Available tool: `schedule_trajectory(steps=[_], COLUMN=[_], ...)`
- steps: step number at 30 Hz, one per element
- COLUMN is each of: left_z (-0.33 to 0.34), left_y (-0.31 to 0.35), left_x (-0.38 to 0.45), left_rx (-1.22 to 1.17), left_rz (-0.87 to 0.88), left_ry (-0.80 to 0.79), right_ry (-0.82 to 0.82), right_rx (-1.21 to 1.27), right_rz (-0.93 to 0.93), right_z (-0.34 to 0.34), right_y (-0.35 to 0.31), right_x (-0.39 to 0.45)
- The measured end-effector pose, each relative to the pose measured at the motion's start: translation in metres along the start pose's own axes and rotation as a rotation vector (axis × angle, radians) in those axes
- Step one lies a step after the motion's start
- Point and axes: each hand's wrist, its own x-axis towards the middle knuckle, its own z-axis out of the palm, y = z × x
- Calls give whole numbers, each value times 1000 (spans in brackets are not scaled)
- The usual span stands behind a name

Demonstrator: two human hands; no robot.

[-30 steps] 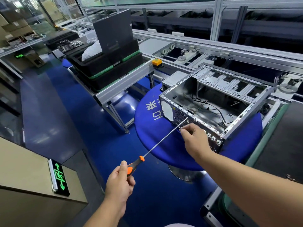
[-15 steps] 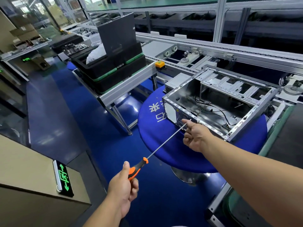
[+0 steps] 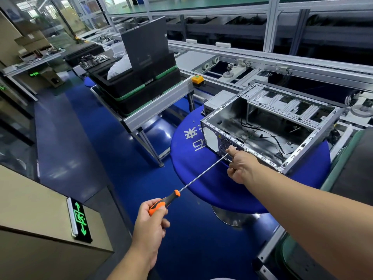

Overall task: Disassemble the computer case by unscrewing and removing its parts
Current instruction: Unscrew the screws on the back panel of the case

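I see my left hand (image 3: 150, 219) wrapped around the orange-and-black handle of a long screwdriver (image 3: 181, 190), low in the view and well short of the work. Its thin steel shaft runs up and to the right to the near end panel of the computer case (image 3: 268, 126). My right hand (image 3: 240, 164) is at the far end of that shaft, fingers curled with the thumb up, pinching it close to the tip right against the case's near corner; the tip itself is hidden behind the hand, so I cannot tell which screw it sits on.

The case is a bare silver metal chassis lying open side up on a round blue bench (image 3: 201, 174) with white characters printed on it. Black cables (image 3: 268, 136) trail across the chassis floor.

Behind the case runs a conveyor line (image 3: 262, 57) of aluminium rails. To the left, stacked black trays (image 3: 141, 85) with green edging sit on a frame, with a yellow push button (image 3: 196, 79) at its corner.
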Motion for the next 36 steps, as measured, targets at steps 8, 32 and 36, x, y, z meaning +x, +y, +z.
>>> schedule_trajectory(steps=[8, 32, 36], left_z=[2, 1, 1], left_y=[-1, 5, 5], left_x=[0, -13, -13], left_rx=[143, 196, 199], left_rz=[82, 64, 52], left_ry=[21, -41, -38], right_ry=[29, 80, 65], right_rx=[5, 3, 24], right_rz=[-8, -1, -1], right_z=[-2, -5, -6], right_y=[-1, 0, 1], right_x=[-1, 10, 10])
